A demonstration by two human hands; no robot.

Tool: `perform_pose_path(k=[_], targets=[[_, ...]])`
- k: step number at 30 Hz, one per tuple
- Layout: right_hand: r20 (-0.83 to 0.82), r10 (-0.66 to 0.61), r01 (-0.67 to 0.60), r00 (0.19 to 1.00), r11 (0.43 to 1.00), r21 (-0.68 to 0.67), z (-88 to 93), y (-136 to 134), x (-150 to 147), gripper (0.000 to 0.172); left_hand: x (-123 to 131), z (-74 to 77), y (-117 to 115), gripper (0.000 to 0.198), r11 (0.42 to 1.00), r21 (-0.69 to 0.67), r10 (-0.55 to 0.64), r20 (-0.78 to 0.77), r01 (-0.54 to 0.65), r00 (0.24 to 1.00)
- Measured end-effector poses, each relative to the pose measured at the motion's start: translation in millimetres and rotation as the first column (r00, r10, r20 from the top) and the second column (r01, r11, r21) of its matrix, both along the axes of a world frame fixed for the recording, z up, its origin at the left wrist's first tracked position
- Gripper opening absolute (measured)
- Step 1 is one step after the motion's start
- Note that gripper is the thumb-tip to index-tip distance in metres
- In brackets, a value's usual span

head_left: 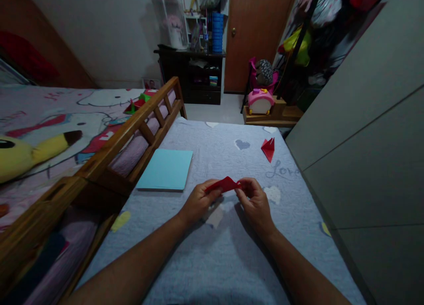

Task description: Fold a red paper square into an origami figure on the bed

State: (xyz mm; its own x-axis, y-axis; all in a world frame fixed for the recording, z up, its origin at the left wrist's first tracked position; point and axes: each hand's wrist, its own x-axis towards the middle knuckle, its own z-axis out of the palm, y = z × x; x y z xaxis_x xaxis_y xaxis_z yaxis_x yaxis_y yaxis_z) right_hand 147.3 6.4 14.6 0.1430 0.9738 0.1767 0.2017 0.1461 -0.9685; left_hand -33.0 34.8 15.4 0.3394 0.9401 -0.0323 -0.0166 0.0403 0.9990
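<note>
A piece of folded red paper (226,184) is held up between both hands, just above the light blue bedspread (205,141). My left hand (200,200) pinches its left end between thumb and fingers. At the paper's right tip, my right hand (254,201) is closed with thumb and index finger on it. Part of the paper is covered by the fingers. Farther off to the right, a second folded red paper piece (268,149) lies on the cover. Left of my left hand rests a square light blue pad of paper (166,169).
A wooden rail (132,137) runs along the left, beside another bed with a yellow plush toy (20,159). Pale cabinet doors (371,163) border the right side. Beyond the bed stand a dark cabinet (192,75) and a pink toy case (261,101).
</note>
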Motion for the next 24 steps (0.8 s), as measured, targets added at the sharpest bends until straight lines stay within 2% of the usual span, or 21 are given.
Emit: perform_pose_path(k=[6, 11, 17, 22, 24], targets=[[-0.063, -0.002, 0.002, 0.998, 1.0, 0.008, -7.1, 1.1, 2.9, 0.015, -4.9, 1.5, 2.0, 0.021, 0.978, 0.208, 0.038, -0.184, 0.001, 0.982], [-0.035, 0.005, -0.004, 0.999, 1.0, 0.017, -6.7, 0.6, 3.4, 0.01, -4.5, -1.2, 2.6, 0.022, 0.988, 0.155, 0.044, -0.194, -0.014, 0.98], [-0.001, -0.012, 0.012, 1.0, 0.999, 0.046, 1.8, -0.7, 4.1, 0.006, -4.5, 3.9, -0.4, 0.026, 0.99, 0.141, 0.017, -0.199, 0.012, 0.98], [0.046, 0.057, -0.063, 0.997, 0.989, 0.132, 9.9, -5.0, 5.7, 0.006, -6.0, -0.1, 1.3, 0.028, 0.989, 0.148, 0.047, -0.213, -0.016, 0.976], [0.007, 0.119, -0.119, 0.993, 0.986, 0.119, 11.9, -6.8, 5.0, 0.008, -6.3, -1.9, 2.6, 0.025, 0.987, 0.161, 0.059, -0.222, -0.023, 0.973]])
